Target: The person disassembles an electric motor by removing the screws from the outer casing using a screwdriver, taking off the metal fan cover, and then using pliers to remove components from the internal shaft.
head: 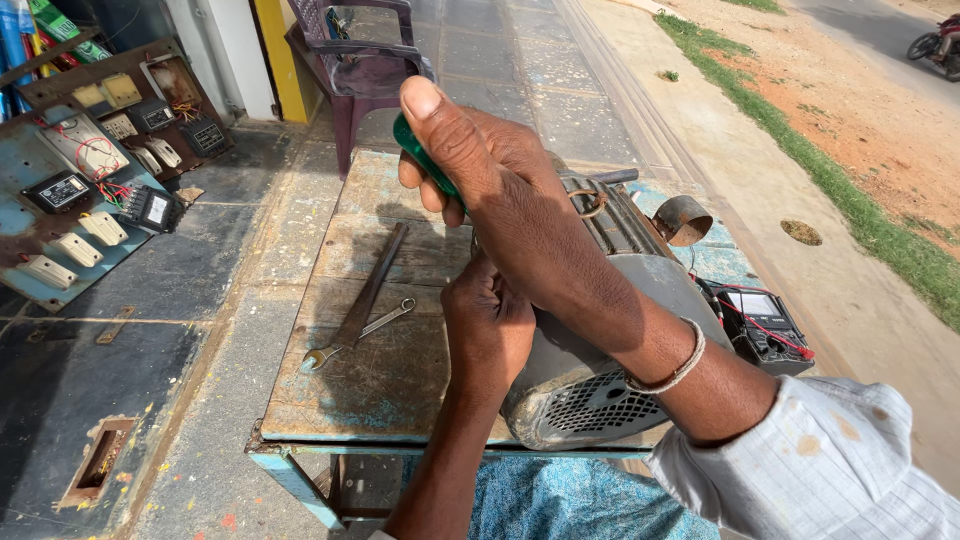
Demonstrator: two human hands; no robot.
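While the right hand grips a green-handled tool above the grey motor on the bench, the left hand closes against its casing (contents hidden); housing appears intact, spanners lie unused.

Flat metal bar and small spanner lying on worn wooden table, touching near spanner head. Multimeter with red lead at table's right edge. Purple plastic chair behind table. Board of switches and meters propped at left. Motorbike far right on dirt road.
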